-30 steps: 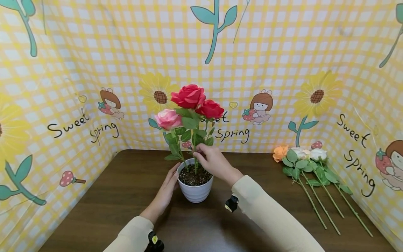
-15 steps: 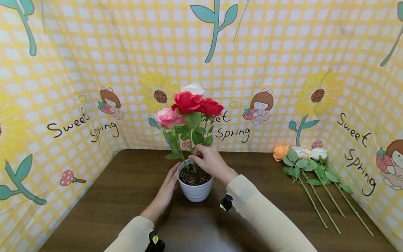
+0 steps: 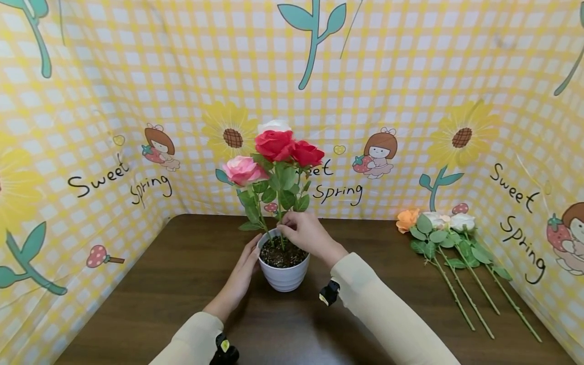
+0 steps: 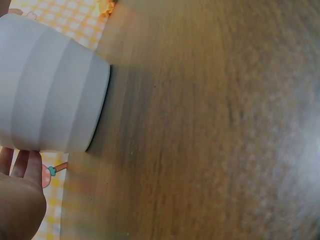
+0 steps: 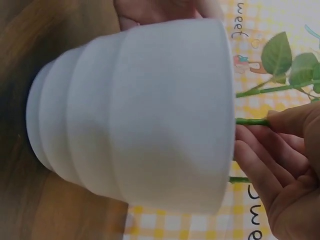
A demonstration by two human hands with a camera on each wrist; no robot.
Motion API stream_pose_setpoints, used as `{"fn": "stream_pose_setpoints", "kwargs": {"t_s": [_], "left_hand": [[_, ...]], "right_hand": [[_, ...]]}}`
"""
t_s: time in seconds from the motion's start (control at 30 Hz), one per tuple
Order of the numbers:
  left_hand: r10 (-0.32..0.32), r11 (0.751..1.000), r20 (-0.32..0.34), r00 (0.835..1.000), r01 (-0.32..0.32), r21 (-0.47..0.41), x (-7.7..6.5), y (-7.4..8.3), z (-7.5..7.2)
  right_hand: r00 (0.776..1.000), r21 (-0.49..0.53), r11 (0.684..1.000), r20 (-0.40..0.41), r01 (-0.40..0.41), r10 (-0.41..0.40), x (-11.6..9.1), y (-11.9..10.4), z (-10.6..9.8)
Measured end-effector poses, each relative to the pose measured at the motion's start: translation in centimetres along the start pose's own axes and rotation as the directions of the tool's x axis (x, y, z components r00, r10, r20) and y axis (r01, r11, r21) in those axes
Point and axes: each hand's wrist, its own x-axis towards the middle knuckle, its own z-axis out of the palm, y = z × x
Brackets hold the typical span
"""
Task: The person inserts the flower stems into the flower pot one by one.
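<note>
A white ribbed flowerpot (image 3: 284,278) filled with dark soil (image 3: 283,256) stands upright on the table. My left hand (image 3: 239,276) rests against its left side, fingers fairly straight along the wall. With thumb and fingers, my right hand (image 3: 310,234) pinches a green stem (image 5: 250,121) just above the rim; it leads up to the larger red rose (image 3: 275,145). Around that bloom in the pot are a smaller red rose (image 3: 307,153), a pink rose (image 3: 245,171) and a white rose (image 3: 274,124), partly hidden behind the red one. Leaves cover parts of the stems.
On the right of the dark wooden table (image 3: 150,284) lie several loose roses, an orange rose (image 3: 407,221) and a white rose (image 3: 462,222) among them, stems pointing toward the front. A yellow checked cloth (image 3: 388,76) encloses the table at the back and sides.
The larger red rose has come down as my right hand lowered slightly, and the white rose behind it now shows. Its bloom also shifted slightly right in the last half second. My left hand stayed put.
</note>
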Motion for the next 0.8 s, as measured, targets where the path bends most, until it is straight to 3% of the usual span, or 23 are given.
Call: {"fn": "stream_pose_setpoints", "kwargs": {"t_s": [0.2,0.8], "left_hand": [[0.009,1.0,0.007,1.0,-0.009,-0.004,0.02,0.06,0.03],[0.0,1.0,-0.008,1.0,0.0,0.01,0.02,0.09,-0.01]], "right_hand": [[0.999,-0.016,1.0,0.051,-0.003,0.003,0.17,0.03,-0.68],[0.998,0.035,0.999,0.048,-0.042,0.04,-0.45,0.31,-0.52]]}}
